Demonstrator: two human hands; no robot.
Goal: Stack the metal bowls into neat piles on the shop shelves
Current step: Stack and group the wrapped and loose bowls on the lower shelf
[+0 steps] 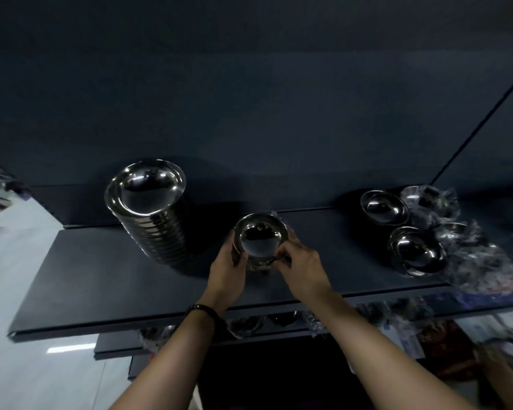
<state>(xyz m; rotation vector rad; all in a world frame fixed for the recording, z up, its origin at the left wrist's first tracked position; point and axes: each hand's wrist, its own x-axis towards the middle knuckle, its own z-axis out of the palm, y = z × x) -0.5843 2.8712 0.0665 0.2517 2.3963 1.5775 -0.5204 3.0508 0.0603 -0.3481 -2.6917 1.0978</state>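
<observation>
Dark shop shelf [101, 276], dim wall behind, seen from the head camera: a person's left hand [227, 269] and right hand [304, 267] both curl round a short pile of small metal bowls [259, 241] at mid-shelf, just right of a tall pile of wider bowls [148, 214]. Two loose bowls [382, 211] lie well apart to the right, beside crumpled plastic wrapping [480, 261]. Squaring the short pile likely calls for even pressure from both sides, level rims, and care not to nudge the tall pile.
</observation>
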